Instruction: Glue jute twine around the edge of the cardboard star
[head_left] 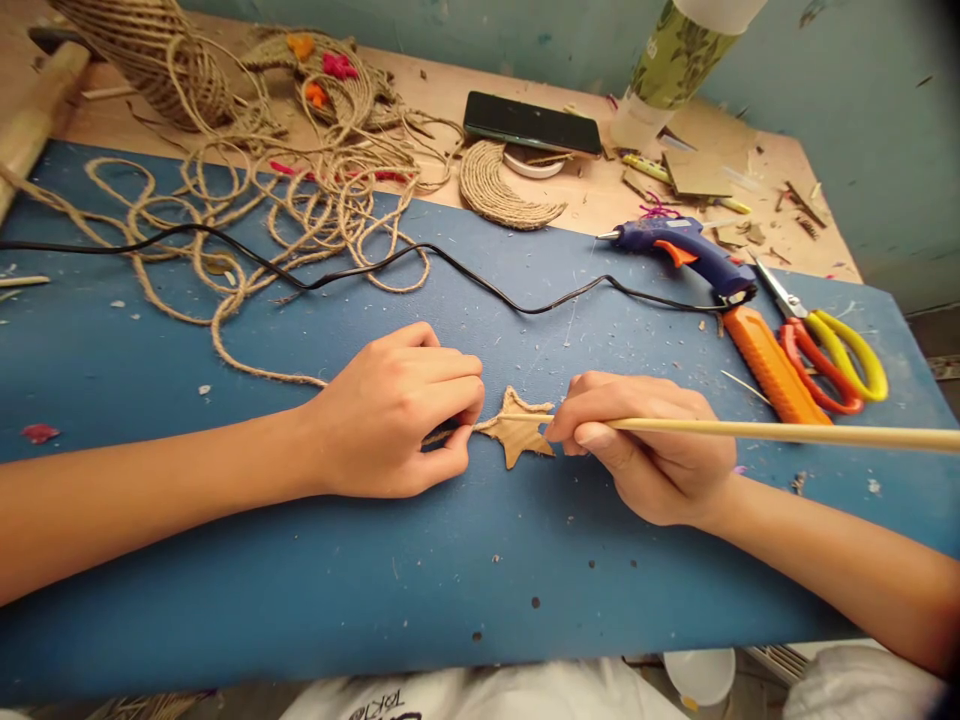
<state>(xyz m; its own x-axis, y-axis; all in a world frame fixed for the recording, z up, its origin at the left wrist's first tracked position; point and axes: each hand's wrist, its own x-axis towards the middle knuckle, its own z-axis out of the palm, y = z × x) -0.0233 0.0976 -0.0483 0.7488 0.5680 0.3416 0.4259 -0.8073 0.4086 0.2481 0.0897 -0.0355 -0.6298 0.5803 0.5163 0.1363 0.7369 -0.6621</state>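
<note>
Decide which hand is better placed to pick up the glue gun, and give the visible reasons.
Probably the right hand. The glue gun lies on its side of the blue mat, beyond it. The left hand pinches the twine at the cardboard star. The right would have to drop its stick.

One cardboard star (pixel 517 428) near the centre; one wooden stick (pixel 780 432) running toward 3 o'clock; one blue glue gun (pixel 686 250) at 2 o'clock; one orange cutter (pixel 769 365) and one pair of scissors (pixel 825 345) at 3 o'clock; one phone (pixel 531 122) at 12 o'clock; one twine crescent (pixel 499 190) below it; two hands, left hand (pixel 397 410) and right hand (pixel 645 445).
</note>
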